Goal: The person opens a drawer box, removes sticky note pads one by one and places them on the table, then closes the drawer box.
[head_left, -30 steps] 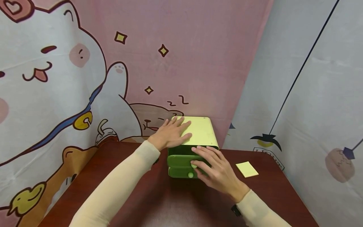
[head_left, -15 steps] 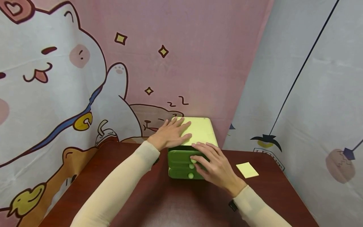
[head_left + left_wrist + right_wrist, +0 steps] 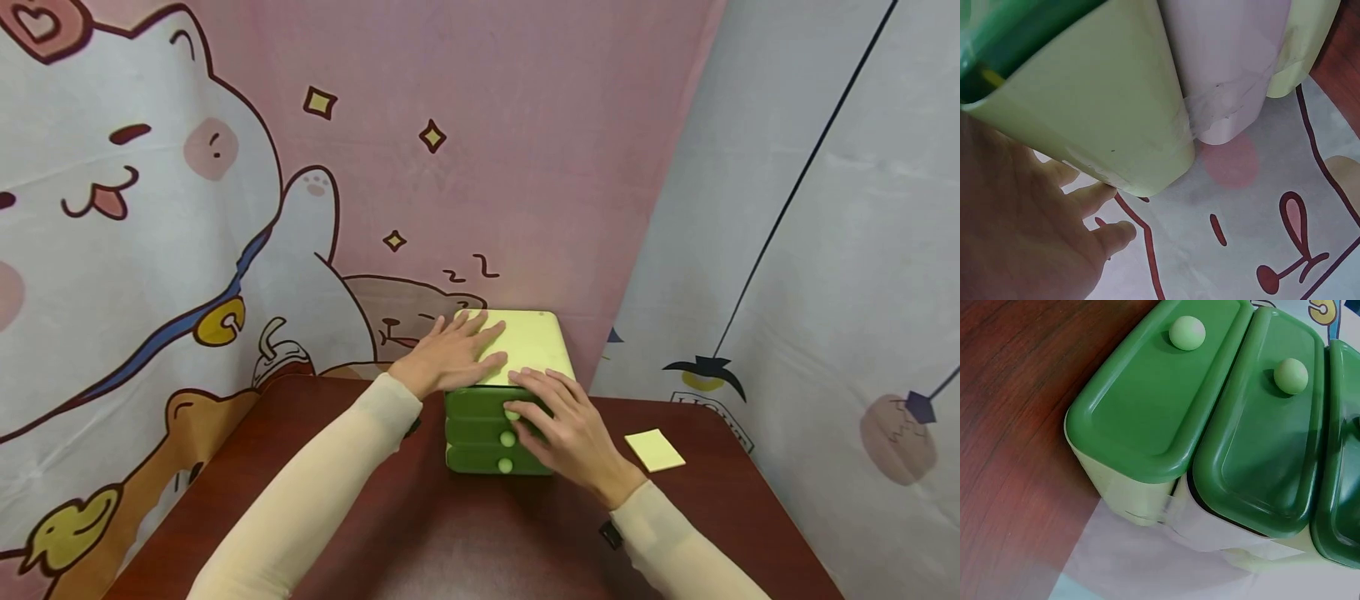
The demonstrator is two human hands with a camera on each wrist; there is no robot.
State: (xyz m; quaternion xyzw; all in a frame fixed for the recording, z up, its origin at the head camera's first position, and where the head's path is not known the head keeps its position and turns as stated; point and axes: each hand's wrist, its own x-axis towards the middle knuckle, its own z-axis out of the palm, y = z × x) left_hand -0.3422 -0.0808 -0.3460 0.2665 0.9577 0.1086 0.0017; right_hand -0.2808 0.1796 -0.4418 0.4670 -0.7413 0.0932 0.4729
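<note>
A small three-tier drawer cabinet (image 3: pixel 536 350) with a pale yellow-green top and dark green drawer fronts stands on the table. My left hand (image 3: pixel 450 354) rests flat on its top, fingers spread. In the left wrist view that hand (image 3: pixel 1029 219) lies along the pale top panel (image 3: pixel 1104 106). My right hand (image 3: pixel 573 429) is at the top drawer (image 3: pixel 476 404), index finger and thumb around its round light-green knob (image 3: pixel 512 413), other fingertips by the top's front edge. The middle drawer (image 3: pixel 1266 425) and bottom drawer (image 3: pixel 1154 394) are in; the right hand is out of the right wrist view.
A pale yellow square of paper (image 3: pixel 654 450) lies on the dark red-brown table (image 3: pixel 450 533), right of the cabinet. A pink cloth with cartoon cats (image 3: pixel 525 167) hangs behind, close to the cabinet's back. A grey-white cloth (image 3: pixel 825 250) hangs at the right.
The top drawer has slid back into the cabinet, closing the dark gap beneath the top. My right hand has moved inward with its knob. My left hand has stayed in place.
</note>
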